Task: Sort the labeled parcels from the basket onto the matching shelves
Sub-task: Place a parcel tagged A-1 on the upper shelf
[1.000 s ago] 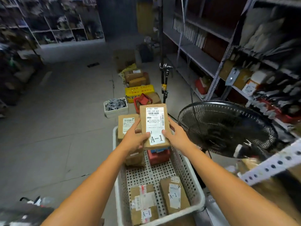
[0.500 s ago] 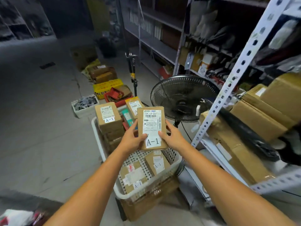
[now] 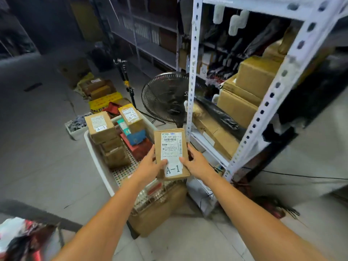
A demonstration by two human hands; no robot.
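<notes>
Brown cardboard parcel (image 3: 171, 154) marked A-1, held above near end of white basket (image 3: 98, 159). Both arms outstretched; left hand (image 3: 150, 166) grips its left edge, right hand (image 3: 195, 163) its right, thumbs on label.

Stockroom: metal shelving (image 3: 190, 76), stacked cartons (image 3: 252, 85)

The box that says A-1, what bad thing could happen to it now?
The box could bump the shelf post beside it and slip, since the left hand and right hand hold only its lower half. The fan stands behind, so a swing might hit it. A black cord lies on the floor by the shelf; a foot might catch it.
</notes>
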